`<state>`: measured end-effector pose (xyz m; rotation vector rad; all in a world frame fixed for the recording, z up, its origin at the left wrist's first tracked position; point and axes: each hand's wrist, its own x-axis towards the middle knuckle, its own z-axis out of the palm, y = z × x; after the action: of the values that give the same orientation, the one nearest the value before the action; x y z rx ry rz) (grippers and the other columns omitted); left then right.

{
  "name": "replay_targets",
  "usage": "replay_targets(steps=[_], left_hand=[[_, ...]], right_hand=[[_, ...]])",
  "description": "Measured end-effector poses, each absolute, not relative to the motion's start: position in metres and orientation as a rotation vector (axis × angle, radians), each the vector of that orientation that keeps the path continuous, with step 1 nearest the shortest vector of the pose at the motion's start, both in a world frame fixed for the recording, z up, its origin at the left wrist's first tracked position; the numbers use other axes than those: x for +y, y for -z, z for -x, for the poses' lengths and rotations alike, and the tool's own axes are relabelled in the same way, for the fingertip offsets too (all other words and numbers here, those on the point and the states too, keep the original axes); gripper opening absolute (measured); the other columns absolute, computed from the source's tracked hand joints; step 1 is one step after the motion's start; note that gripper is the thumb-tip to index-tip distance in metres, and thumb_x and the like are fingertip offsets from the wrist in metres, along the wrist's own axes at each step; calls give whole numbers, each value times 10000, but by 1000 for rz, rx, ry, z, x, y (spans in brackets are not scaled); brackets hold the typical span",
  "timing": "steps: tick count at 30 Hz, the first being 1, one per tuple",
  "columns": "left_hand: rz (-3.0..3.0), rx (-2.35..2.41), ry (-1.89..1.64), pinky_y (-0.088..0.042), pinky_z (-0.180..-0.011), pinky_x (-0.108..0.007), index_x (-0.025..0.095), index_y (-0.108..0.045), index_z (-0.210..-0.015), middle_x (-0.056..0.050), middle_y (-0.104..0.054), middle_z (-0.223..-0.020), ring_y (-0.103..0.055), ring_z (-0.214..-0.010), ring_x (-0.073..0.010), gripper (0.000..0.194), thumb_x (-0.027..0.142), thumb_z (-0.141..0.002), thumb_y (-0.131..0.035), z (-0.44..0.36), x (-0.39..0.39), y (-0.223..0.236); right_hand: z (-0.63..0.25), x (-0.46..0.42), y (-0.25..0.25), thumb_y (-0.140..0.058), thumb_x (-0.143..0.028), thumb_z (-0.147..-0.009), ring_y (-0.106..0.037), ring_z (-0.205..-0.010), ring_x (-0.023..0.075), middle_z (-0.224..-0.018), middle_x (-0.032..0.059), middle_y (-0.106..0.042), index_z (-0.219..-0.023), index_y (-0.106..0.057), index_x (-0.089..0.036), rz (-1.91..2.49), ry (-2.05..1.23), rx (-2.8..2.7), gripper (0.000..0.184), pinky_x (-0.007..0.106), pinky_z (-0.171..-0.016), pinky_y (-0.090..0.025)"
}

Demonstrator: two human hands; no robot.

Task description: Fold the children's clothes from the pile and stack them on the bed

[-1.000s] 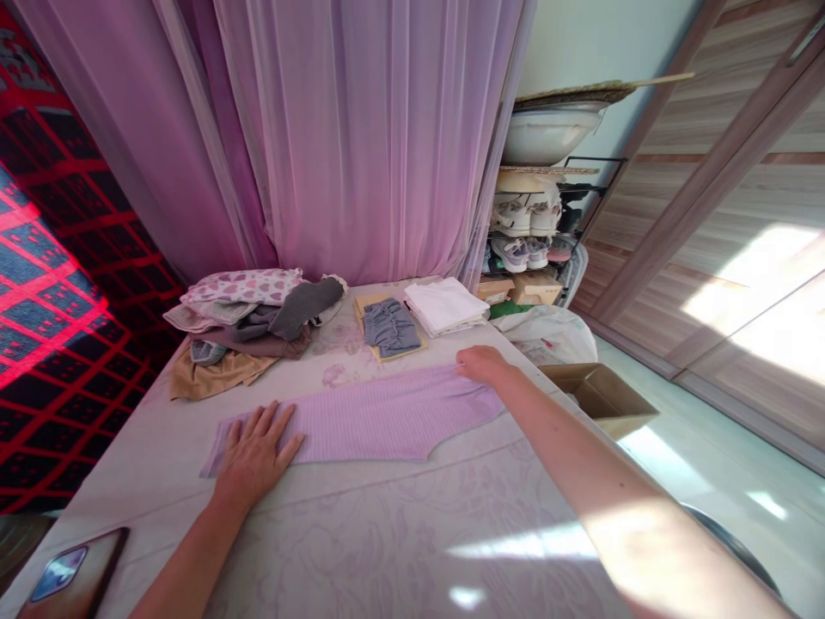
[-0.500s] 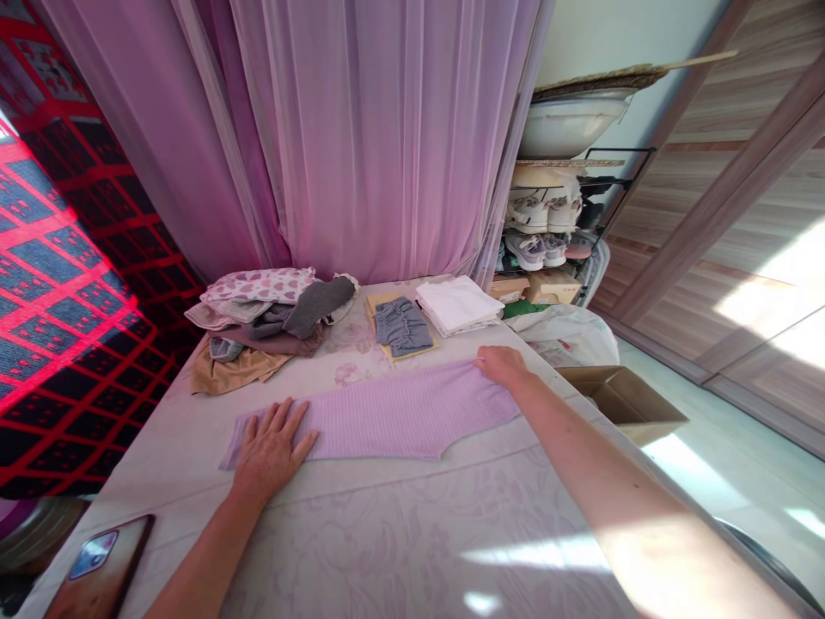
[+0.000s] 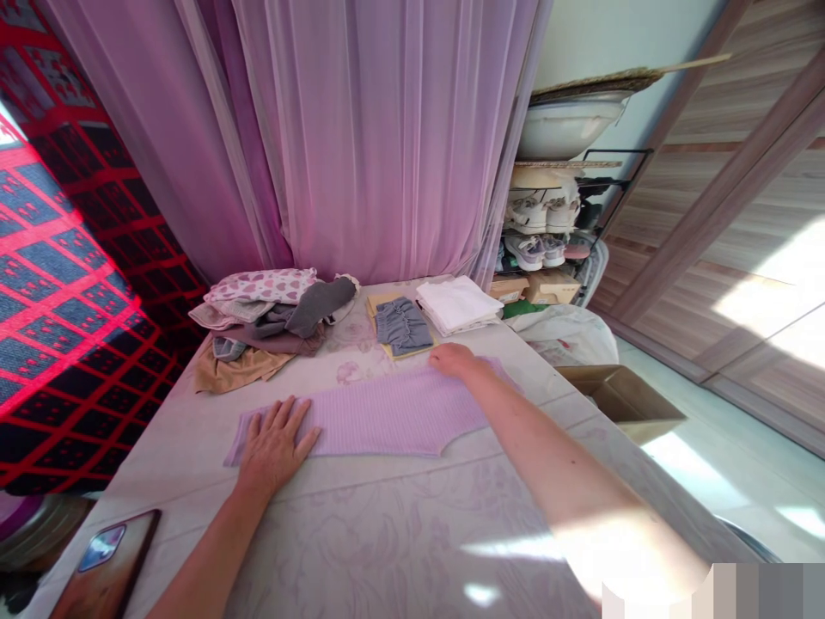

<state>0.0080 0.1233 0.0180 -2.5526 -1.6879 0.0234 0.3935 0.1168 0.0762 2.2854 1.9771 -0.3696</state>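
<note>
The right hand [image 3: 451, 359] has left the right end of the lilac cloth [image 3: 380, 417] and is now farther left along its upper edge, just beside the gray garment [image 3: 403, 327]. The cloth's upper right corner now shows beyond the wrist.

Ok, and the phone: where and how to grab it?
I'd take the phone by its two long edges, just nearer than the camera bump, from above with the left hand. It lies flat, back up, so the sides look like the best purchase. Its near end is out of frame.
</note>
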Motion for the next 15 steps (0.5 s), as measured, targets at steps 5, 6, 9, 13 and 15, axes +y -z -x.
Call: replay_targets(steps=[5, 6, 9, 13, 15], left_hand=[[2548, -1692, -11, -205, -1144, -539, 267, -394, -1478, -87, -364, -1559, -304, -1437, -308, 619, 542, -923, -372, -9, 122, -19], [2548, -1696, -14, -206, -1144, -539, 268, -394, -1478, -87, -363, -1559, -305, -1436, -308, 619, 541, -923, -375, -9, 121, -20], [2553, -1704, -15, -204, -1144, -539, 267, -396, -1477, -89, -364, -1558, -306, -1436, -309, 619, 540, -922, -378, -10, 120, -22], [2560, -1700, -8, -197, -1145, -544, 257, -404, -1474, -93, -360, -1560, -302, -1437, -315, 622, 539, -920, -381, -10, 120, -22], [2563, -1702, -1, -192, -1145, -546, 255, -410, -1471, -95, -359, -1560, -300, -1438, -318, 621, 539, -919, -383, -10, 121, -22]], right_hand=[[-386, 124, -79, -630, -291, -783, -661, -860, 179, -960, 7, -749, -876, -765, -268, -2223, 448, 1990, 165, 221, -672, -432], [-386, 124, -80, -639, -282, -772, -660, -839, 174, -930, 2, -749, -845, -765, -268, -2218, 455, 1996, 147, 220, -659, -427], [-387, 121, -78, -608, -302, -803, -654, -877, 172, -953, -3, -745, -860, -758, -279, -2297, 403, 1993, 163, 220, -677, -424], [-386, 114, -64, -468, -329, -903, -646, -956, 204, -1062, 43, -727, -1025, -721, -263, -2531, 257, 1882, 289, 265, -728, -440], [-384, 110, -58, -448, -334, -918, -647, -950, 223, -1049, 66, -727, -1028, -716, -243, -2597, 209, 1852, 303, 295, -752, -447]])
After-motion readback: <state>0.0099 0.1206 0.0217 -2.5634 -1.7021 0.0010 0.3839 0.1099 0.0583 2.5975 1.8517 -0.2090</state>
